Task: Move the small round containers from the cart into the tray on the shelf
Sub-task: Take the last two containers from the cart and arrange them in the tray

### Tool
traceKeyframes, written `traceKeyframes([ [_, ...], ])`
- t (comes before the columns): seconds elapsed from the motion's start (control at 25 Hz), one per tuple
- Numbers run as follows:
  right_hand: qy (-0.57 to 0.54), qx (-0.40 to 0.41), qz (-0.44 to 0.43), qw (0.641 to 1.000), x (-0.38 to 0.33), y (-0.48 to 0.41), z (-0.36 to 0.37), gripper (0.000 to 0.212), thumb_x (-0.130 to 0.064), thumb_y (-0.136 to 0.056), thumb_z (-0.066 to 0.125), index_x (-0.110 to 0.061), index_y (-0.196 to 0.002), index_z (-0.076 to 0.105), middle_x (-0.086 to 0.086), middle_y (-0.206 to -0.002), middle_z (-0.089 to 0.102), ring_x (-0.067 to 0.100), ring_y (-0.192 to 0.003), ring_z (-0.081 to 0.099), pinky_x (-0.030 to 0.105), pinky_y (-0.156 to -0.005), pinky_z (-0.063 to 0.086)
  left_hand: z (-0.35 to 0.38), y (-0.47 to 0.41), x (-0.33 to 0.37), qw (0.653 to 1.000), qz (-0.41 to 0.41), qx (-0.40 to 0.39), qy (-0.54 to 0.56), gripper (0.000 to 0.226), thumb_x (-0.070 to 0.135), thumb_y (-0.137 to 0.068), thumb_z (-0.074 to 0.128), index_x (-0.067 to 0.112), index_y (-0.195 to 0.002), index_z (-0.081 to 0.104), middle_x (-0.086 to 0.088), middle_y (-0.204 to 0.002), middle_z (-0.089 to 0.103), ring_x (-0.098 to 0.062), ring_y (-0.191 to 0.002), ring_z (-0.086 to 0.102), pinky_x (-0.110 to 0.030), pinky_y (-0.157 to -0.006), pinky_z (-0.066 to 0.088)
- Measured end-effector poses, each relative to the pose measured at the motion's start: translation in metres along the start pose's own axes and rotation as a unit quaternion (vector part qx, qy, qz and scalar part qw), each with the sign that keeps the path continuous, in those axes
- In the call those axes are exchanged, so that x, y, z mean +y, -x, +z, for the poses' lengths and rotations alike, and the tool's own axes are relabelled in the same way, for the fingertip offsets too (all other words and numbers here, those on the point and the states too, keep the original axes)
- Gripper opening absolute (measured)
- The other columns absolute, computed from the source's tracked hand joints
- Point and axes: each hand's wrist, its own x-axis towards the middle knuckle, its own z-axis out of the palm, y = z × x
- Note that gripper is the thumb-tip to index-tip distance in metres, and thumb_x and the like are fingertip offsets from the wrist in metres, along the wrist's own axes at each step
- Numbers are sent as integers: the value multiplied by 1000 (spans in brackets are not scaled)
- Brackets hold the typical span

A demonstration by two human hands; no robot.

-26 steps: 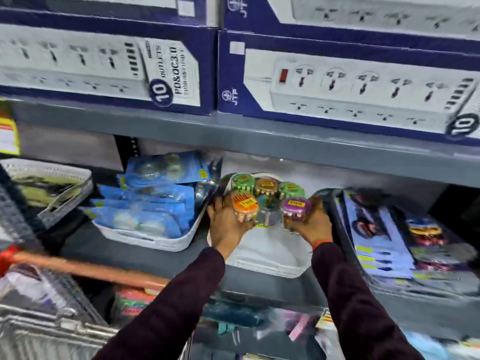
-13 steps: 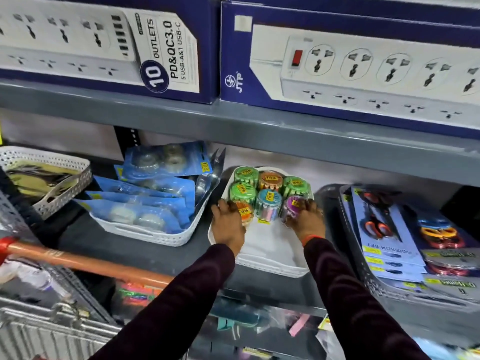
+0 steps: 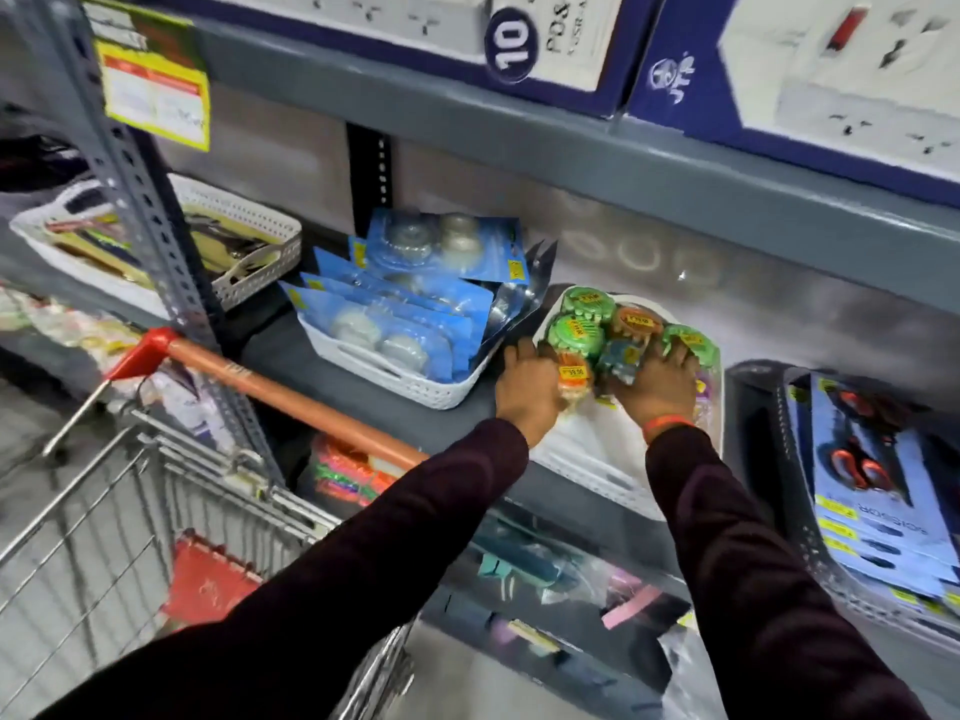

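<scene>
both hands were in the white tray [image 3: 597,462] on the middle shelf [image 3: 405,407]. my left hand [image 3: 527,389] rested at the tray's left edge, its fingers [image 3: 519,350] curled against an orange-lidded container [image 3: 574,379] with a yellow price sticker. my right hand [image 3: 657,394] lay just beside it, fingers [image 3: 678,363] spread over the front of the cluster, touching a blue container [image 3: 621,361] and a green-lidded one [image 3: 691,340]. i could not tell whether either hand actually gripped a container; blur hid the fingertips.

the small round containers [image 3: 602,330] stood upright, packed together at the back of the tray: two green lids on the left, an orange lid [image 3: 636,322] behind the blue one, a purple one partly hidden at the right.

a white basket of blue blister packs [image 3: 415,330] sat just left of the tray. a dark basket of scissor packs [image 3: 878,506] sat to the right. the cart [image 3: 156,501], orange handle [image 3: 291,400] up, stood at lower left, below the shelf edge.
</scene>
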Motion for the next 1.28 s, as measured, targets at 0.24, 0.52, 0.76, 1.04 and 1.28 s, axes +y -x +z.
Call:
traceKeyframes([
  [0.24,-247,32,-264,932,-139,75,25,38,-17,-81,68,-2,-115,62,23,-120,56,37,-118,49,35,-104,33,-72,99,-109,976,-79,153,134,45,14,-72,76,7,-114,63,-19,-111,63,-38,-102,59,-42,-89,50],
  [0.52,-331,-3,-420,845,-249,177,81,18,-10,-78,62,-2,-93,68,20,-104,64,35,-103,57,30,-94,36,-94,219,-235,918,-309,217,120,37,18,-76,74,12,-110,63,-10,-109,66,-30,-98,62,-39,-81,51],
  [0.76,-279,-316,-457,783,-288,272,181,16,-2,-79,62,3,-94,67,22,-103,63,35,-101,60,42,-94,47,-59,327,-300,832,-482,217,165,37,17,-75,78,7,-108,64,-12,-106,68,-30,-90,64,-40,-79,52],
  [1.04,-82,-502,-401,762,-277,326,298,22,-10,-83,62,3,-101,65,21,-109,67,31,-106,59,34,-94,42,15,396,-338,754,-591,152,244,39,15,-74,79,4,-108,63,-14,-103,70,-28,-84,63,-36,-76,50],
  [1.28,205,-557,-410,692,-239,344,371,40,-28,-90,56,4,-114,61,25,-117,63,37,-112,59,36,-90,48,103,426,-352,796,-544,-119,238,55,13,-80,73,6,-129,49,-17,-126,59,-32,-115,55,-38,-94,47],
])
